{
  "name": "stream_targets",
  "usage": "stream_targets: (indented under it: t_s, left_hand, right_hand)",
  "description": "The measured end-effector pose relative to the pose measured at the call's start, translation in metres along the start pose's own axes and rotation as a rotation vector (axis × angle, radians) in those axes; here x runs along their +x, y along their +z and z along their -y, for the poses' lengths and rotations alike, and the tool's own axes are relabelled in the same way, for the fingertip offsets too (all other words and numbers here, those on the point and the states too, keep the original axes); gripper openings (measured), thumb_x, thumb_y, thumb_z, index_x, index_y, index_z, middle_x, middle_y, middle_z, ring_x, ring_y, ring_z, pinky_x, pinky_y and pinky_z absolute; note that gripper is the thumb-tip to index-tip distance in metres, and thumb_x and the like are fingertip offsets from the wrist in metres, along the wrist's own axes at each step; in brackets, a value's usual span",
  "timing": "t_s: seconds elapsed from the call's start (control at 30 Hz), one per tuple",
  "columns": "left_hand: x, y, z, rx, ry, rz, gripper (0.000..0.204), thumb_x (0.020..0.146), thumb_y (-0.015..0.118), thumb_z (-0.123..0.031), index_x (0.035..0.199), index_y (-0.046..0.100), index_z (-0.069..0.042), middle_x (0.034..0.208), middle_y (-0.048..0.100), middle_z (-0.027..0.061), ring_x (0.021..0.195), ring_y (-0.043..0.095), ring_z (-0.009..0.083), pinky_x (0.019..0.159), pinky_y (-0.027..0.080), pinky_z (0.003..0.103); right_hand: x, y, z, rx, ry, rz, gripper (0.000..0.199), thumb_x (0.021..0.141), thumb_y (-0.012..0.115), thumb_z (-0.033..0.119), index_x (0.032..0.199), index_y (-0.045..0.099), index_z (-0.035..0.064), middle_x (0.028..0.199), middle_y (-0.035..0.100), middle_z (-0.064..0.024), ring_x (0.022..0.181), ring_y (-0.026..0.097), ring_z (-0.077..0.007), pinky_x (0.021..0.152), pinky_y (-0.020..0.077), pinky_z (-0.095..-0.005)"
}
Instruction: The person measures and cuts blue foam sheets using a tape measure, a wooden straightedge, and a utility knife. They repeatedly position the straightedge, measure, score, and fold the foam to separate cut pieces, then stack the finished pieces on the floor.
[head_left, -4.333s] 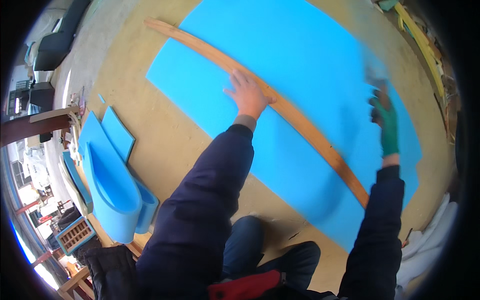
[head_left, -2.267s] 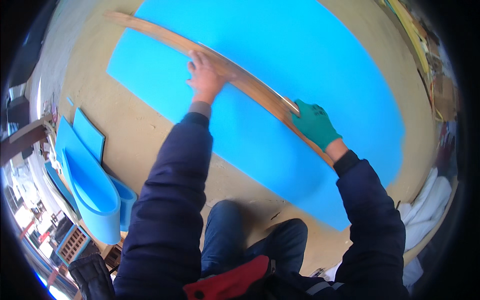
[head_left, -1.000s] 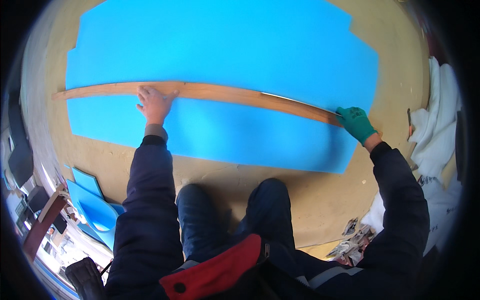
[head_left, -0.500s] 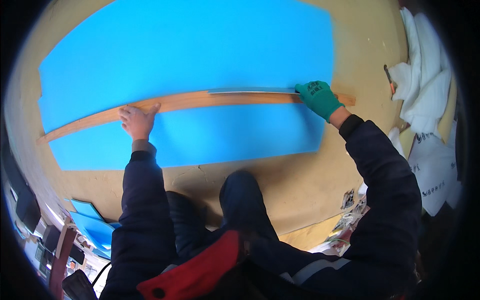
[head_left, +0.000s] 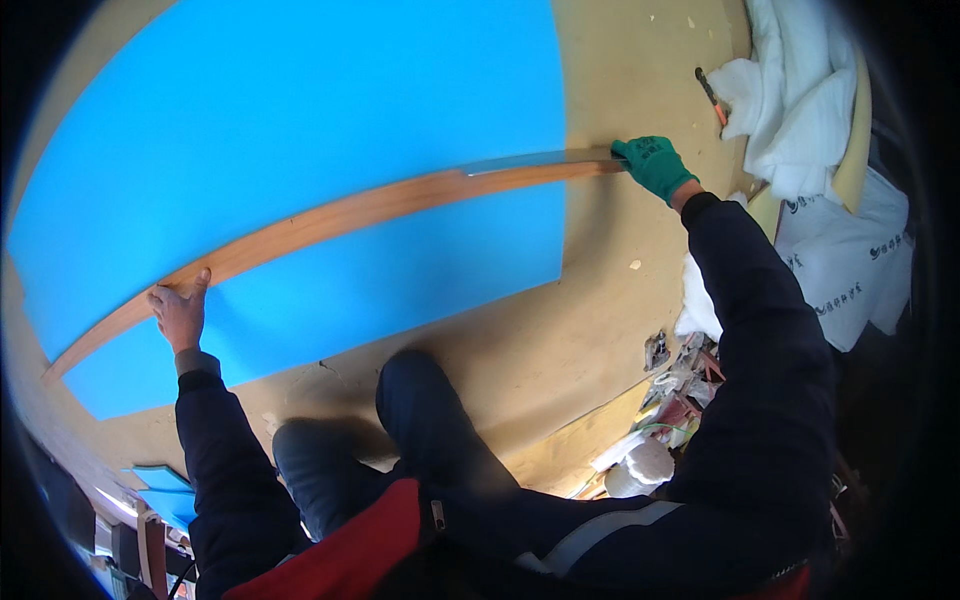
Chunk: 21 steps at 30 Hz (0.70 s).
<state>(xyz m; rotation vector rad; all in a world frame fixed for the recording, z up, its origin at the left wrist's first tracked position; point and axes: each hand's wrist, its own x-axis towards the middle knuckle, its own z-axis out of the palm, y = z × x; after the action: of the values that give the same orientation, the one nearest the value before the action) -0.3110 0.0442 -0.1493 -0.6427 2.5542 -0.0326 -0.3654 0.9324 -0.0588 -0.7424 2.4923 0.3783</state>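
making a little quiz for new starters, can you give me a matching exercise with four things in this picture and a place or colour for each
Column one
1. left hand
2. right hand
3. wooden strip
4. white fluffy cloth

Column two
A. in a green glove
B. crumpled, at the picture's upper right
C. bare, without a glove
D. brown, lying across the blue sheet

Right pairs: 1-C, 2-A, 3-D, 4-B
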Motion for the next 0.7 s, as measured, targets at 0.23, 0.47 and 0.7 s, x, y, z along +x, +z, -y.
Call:
stream_targets:
  t_s: [0.23, 0.47, 0.7]
  left_hand:
    - [0.0, 0.0, 0.005, -0.02, 0.053, -0.051, 0.135, 0.085, 0.066, -0.087, 0.16, 0.026, 0.018, 0.166, 0.024, 0.0432, 0.156, 0.031, 0.0533, 0.125, 0.033, 0.056]
    - [-0.004, 0.004, 0.005, 0.009, 0.152, -0.16, 0.13, 0.087, 0.067, -0.084, 0.154, 0.03, 0.022, 0.157, 0.034, 0.0453, 0.147, 0.04, 0.0567, 0.119, 0.039, 0.058]
    - [-0.002, 0.021, 0.01, 0.039, 0.197, -0.324, 0.13, 0.085, 0.068, -0.085, 0.149, 0.035, 0.023, 0.152, 0.039, 0.0463, 0.142, 0.044, 0.0579, 0.112, 0.047, 0.059]
  right_hand:
    - [-0.08, 0.057, -0.104, -0.05, 0.268, 0.059, 0.014, 0.099, 0.066, 0.023, 0.108, 0.074, 0.017, 0.09, 0.075, -0.0087, 0.085, 0.073, -0.0304, 0.082, 0.0529, -0.0466]
    - [-0.306, 0.146, -0.015, 0.29, 1.329, 0.181, 0.059, 0.102, 0.067, 0.046, 0.153, 0.046, 0.0226, 0.11, 0.076, -0.0224, 0.095, 0.074, -0.0479, 0.078, 0.0578, -0.0588]
    - [-0.184, 0.128, 0.229, 0.939, 1.136, -0.151, 0.082, 0.094, 0.079, 0.036, 0.16, 0.041, 0.0053, 0.153, 0.055, -0.0286, 0.135, 0.059, -0.0456, 0.111, 0.0486, -0.0508]
